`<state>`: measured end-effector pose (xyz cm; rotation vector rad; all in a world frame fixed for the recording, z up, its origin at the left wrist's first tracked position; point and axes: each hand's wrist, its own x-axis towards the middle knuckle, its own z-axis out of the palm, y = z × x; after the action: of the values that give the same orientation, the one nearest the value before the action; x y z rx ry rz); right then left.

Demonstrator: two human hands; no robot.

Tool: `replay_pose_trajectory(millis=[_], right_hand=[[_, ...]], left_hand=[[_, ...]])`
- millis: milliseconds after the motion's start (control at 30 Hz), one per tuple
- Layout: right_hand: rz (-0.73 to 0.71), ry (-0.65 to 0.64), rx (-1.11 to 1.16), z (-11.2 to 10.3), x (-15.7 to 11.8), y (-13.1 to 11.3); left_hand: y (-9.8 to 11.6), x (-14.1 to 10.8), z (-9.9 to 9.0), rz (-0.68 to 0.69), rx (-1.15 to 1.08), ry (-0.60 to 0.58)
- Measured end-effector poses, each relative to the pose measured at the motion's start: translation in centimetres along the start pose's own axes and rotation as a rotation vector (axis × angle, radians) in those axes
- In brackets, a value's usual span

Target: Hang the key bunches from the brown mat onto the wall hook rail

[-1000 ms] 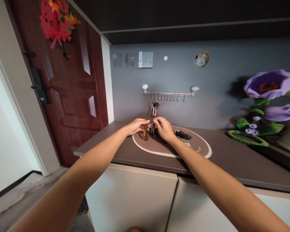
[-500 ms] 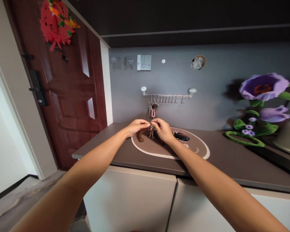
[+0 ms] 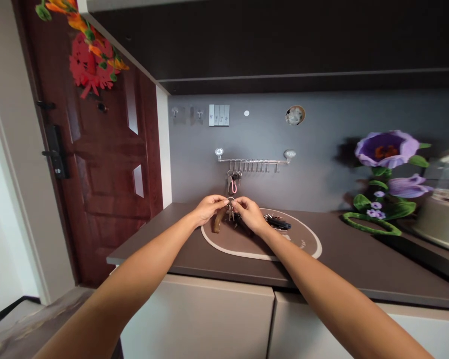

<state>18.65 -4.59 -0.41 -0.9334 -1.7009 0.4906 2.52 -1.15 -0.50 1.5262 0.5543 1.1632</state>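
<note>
Evidently left hand point(image 3: 208, 210) and right hand point(image 3: 249, 214) pinch key ring point(image 3: 230, 199) above oval mat point(image 3: 242, 244); best done with grip firm, ring steady, keys point(image 3: 231, 214) hanging free.

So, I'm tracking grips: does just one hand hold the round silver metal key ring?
No, the left hand and right hand pinch the key ring from opposite sides.

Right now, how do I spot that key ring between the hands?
Right of the red door, find the oval mat on the countertop. Over it, left hand and right hand meet at the metal key ring. Unlike keys on the hook rail, it's held in fingertips.
</note>
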Motion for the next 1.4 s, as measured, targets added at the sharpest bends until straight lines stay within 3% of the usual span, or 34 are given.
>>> replay_pose_trajectory(millis=[200, 533, 733, 867, 1067, 1400], right_hand=[[0.078, -0.023, 0.203, 0.0, -0.1, -0.3], [0.076, 0.030, 0.272, -0.4, 0.6, -0.1], [0.108, 0.132, 0.319, -1.7, 3.2, -0.7], [0.203, 0.206, 0.386, -2.8, 5.6, -1.0], [0.297, 0.293, 0.463, -3.7, 8.5, -1.2], [0.367, 0.373, 0.583, -3.3, 11.3, -0.6]], left_hand=[[-0.2, 0.2, 0.3, -0.025, -0.035, 0.045], [0.1, 0.1, 0.6, 0.019, -0.009, 0.019], [-0.4, 0.4, 0.4, 0.028, 0.207, 0.160], [-1.1, 0.6, 0.4, 0.005, 0.336, 0.213], [-1.8, 0.8, 0.1, 0.029, 0.484, 0.166], [-1.4, 0.6, 0.1, 0.061, 0.617, 0.112]])
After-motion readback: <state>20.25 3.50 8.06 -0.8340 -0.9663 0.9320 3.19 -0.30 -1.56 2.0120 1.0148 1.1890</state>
